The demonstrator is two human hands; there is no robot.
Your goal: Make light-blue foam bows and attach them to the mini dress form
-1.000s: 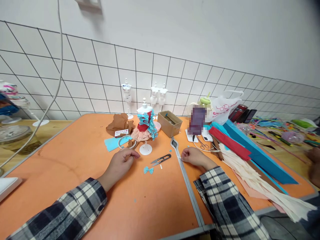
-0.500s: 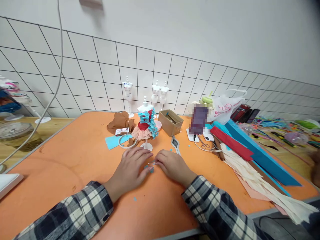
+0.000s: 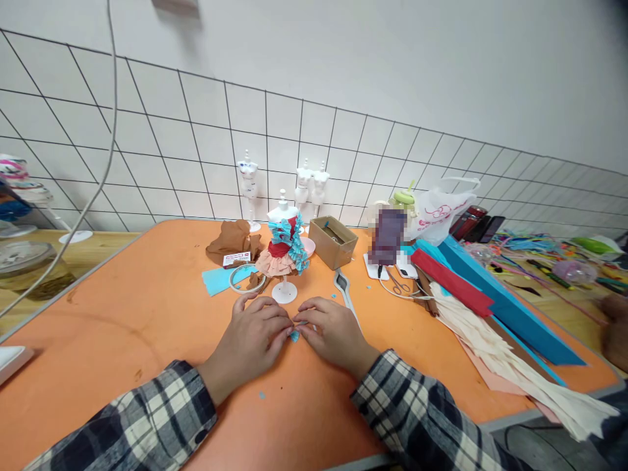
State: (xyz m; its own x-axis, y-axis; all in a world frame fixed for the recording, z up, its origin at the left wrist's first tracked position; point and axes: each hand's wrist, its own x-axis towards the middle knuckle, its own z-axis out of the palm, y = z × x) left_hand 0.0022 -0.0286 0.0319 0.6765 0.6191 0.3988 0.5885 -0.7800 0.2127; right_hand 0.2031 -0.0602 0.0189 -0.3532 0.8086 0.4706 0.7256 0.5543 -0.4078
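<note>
My left hand [image 3: 258, 333] and my right hand [image 3: 332, 333] meet above the orange table. Their fingertips pinch a small piece of blue crepe paper [image 3: 295, 336], most of it hidden by the fingers. Right behind them a white mini dress form [image 3: 283, 210] stands upright on a round base. It wears a dress with a ruffled blue top, a red waist [image 3: 279, 250] and a ruffled peach skirt [image 3: 271, 263]. A slim grey tool with a dark oval opening [image 3: 342, 282] lies beyond my right hand.
Behind the dress form are a cardboard box [image 3: 333, 241], more white dress forms [image 3: 248, 180] and brown crepe paper [image 3: 230, 240]. A tape ring [image 3: 232, 280] lies left of it. On the right are a phone [image 3: 387, 235], scissors [image 3: 401, 286], crepe strips [image 3: 454, 281] and another person's hand [image 3: 614, 330].
My left fingers have closed in from a looser, spread pose and now pinch at the blue paper. Both hands' fingertips have come together. The view has shifted slightly.
</note>
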